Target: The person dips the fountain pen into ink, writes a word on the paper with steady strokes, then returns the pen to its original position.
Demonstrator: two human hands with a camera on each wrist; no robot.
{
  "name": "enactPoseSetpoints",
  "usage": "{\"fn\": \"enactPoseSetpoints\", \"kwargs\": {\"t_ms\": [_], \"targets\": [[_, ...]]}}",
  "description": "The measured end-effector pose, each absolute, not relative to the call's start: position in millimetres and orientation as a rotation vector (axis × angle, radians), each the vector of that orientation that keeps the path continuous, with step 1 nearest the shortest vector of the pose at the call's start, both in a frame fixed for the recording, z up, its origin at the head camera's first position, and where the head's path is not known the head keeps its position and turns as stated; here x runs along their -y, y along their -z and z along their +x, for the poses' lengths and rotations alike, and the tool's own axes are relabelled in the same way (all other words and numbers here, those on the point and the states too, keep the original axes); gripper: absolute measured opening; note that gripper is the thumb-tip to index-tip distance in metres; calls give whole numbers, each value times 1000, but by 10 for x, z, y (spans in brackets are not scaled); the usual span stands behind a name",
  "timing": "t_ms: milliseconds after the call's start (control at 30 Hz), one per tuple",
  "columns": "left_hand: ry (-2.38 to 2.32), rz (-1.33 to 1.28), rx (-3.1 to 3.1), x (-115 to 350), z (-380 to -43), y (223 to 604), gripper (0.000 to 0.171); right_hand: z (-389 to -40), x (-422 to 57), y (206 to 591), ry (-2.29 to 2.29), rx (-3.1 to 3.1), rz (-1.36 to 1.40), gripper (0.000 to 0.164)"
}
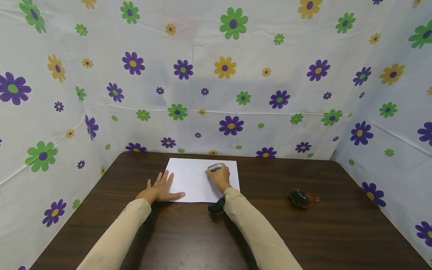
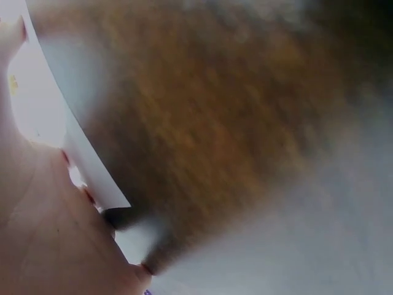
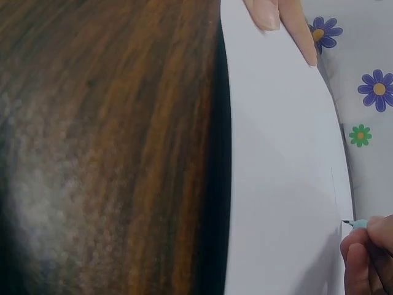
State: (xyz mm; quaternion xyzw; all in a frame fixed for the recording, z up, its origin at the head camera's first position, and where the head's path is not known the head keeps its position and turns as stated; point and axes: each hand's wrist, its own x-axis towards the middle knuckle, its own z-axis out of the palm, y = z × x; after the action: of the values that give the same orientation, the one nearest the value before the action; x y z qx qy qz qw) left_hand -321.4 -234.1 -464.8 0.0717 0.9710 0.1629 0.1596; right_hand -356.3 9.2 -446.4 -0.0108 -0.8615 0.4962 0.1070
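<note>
A sheet of white paper [image 1: 185,183] lies flat toward the far side of the dark table. My right hand [image 1: 221,178] pinches a light blue pen [image 1: 215,167], its tip at the paper near a faint thin line [image 1: 201,175]. The right wrist view catches the pen [image 3: 360,224] between thumb and fingers [image 3: 359,258] at the lower right. With fingers spread, my left hand [image 1: 160,191] rests on the paper's left edge, partly on the table. Its palm [image 2: 49,215] fills the left side of the left wrist view, beside the paper's corner [image 2: 110,193].
A black rounded object with orange-red parts [image 1: 299,198] sits on the table [image 1: 270,225] to the right. Behind and at both sides hangs a white flower-printed cloth [image 1: 202,127]. A dark wrist device [image 1: 216,207] shows under my right sleeve.
</note>
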Motion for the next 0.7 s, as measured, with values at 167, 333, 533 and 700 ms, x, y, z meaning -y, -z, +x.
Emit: {"fn": "enactPoseSetpoints", "kwargs": {"t_ms": [167,333,533,700], "targets": [[-476,209,-2774,2299,-3155,4553,127,-3555,-95,4448,-1456,2530,-14,5],[-458,259,-2792,2167,-3109,4432,125,-3548,-98,4428,-1471,2534,-3,7],[-438,360,-2797,1947,-3154,4424,121,-3556,-97,4424,-1453,2535,13,7],[-391,357,-2790,1837,-3288,4596,121,-3552,-100,4432,-1446,2529,8,6]]}}
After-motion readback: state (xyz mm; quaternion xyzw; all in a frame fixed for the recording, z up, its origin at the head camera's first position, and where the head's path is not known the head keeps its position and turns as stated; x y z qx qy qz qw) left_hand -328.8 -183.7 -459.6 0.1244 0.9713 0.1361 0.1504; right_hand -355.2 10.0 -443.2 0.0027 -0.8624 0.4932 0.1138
